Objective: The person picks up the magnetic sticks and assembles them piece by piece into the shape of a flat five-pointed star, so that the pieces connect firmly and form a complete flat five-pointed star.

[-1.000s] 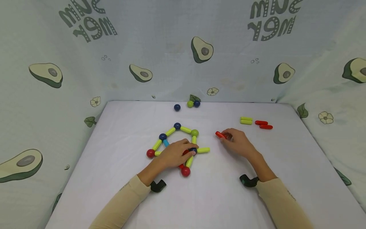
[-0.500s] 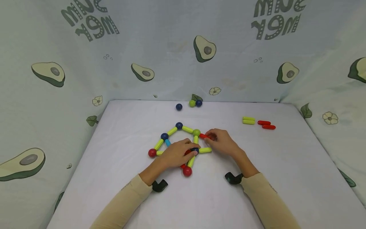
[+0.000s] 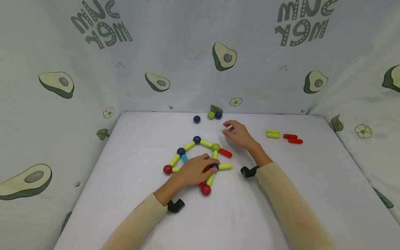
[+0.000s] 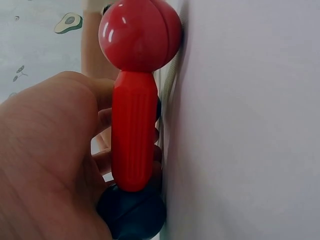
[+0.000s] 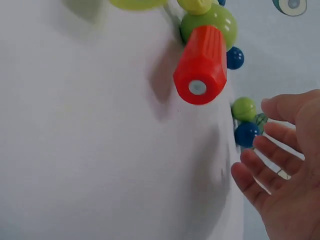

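Your left hand (image 3: 194, 171) pinches a glossy dark-blue ball (image 3: 215, 166), seemingly steadying the multicoloured stick-and-ball frame (image 3: 184, 158). At its two o'clock, your right hand (image 3: 240, 135) hangs empty, fingers parted, near a red ridged stick (image 3: 225, 152).

A white tabletop (image 3: 225, 222) bears a joined frame of rods and balls (image 3: 189, 146); toward its far edge lie a lone navy ball (image 3: 197, 119), a green ball (image 3: 211, 115) beside a dark blue ball (image 3: 218, 115), two yellow-green rods (image 3: 273, 135) and two red rods (image 3: 290, 136)

We have room between our right hand (image 3: 240, 136) and the far green ball (image 3: 211, 115); our left hand (image 3: 196, 170) obstructs part of the rod-and-ball frame (image 3: 189, 145).
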The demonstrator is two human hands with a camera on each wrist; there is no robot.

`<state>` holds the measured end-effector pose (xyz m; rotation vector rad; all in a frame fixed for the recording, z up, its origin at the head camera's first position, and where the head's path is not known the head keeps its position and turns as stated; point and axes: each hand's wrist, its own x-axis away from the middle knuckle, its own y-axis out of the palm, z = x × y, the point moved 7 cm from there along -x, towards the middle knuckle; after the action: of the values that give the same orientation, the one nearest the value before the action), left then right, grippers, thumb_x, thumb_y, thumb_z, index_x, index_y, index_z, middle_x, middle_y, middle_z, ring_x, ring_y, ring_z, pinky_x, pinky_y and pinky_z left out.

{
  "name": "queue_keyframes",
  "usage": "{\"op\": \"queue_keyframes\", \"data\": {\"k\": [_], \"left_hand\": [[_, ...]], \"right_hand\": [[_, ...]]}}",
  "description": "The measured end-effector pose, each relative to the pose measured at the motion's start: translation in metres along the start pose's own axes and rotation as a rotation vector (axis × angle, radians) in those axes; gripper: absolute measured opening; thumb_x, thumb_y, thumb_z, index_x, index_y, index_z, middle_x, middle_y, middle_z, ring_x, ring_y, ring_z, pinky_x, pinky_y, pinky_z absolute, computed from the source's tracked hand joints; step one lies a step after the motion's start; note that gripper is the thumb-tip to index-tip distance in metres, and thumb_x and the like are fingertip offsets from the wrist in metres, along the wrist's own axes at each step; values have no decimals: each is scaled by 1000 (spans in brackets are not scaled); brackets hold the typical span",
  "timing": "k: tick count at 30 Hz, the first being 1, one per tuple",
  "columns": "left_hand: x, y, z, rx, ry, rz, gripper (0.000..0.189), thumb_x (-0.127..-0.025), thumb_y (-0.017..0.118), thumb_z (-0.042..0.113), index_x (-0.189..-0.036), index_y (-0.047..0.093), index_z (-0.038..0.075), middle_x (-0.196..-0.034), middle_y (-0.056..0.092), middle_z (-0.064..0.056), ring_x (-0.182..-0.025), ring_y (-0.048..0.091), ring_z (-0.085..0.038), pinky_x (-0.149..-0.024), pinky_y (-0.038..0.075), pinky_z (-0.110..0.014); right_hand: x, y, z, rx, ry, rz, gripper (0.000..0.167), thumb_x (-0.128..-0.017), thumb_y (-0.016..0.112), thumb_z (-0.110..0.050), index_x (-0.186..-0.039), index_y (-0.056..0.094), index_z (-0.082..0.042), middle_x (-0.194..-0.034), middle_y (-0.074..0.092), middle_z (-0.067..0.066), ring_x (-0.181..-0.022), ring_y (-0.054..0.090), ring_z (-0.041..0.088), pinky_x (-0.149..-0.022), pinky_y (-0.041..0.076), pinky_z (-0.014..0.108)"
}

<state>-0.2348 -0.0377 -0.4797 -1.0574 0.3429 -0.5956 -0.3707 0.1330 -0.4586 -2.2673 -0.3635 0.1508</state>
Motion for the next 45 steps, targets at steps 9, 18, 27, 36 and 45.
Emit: {"op": "queue_keyframes", "data": {"k": [9,18,27,36,45], "left_hand": [[-2,2,7,1,17,-11,38,-106,53,45,-141,61,32,-125,62,1,-98,59,-11,-79,52,-23],[-4,1,9,10,29,-3,37,-106,53,44,-140,62,32,-124,63,2,-97,58,-11,-76,50,-22],[-8,1,9,-4,36,16,37,-106,52,45,-140,61,33,-122,62,3,-96,58,-10,-76,50,-21],[-2,-2,5,-41,-21,27,42,-105,51,53,-139,63,34,-118,63,4,-90,59,-8,-71,48,-22],[-6,-5,4,-75,-111,63,58,-91,61,70,-139,63,37,-115,51,0,-98,48,-14,-66,44,-23]], "right_hand": [[-38,-9,6,119,-9,1,62,-102,62,-23,-156,36,-6,-162,32,18,-134,49,39,-112,43,55],[-53,2,1,190,-8,-28,72,-101,58,-20,-164,25,-17,-170,22,15,-152,31,40,-122,28,58],[-46,-6,14,203,97,22,46,-102,61,-21,-146,52,-10,-149,46,25,-138,47,43,-116,40,57],[0,-10,23,85,81,-4,43,-99,68,-17,-138,53,-6,-139,58,19,-119,55,35,-105,49,51],[69,-15,28,9,53,-15,46,-96,72,-16,-139,57,-7,-139,60,20,-120,63,38,-103,53,52]]}}
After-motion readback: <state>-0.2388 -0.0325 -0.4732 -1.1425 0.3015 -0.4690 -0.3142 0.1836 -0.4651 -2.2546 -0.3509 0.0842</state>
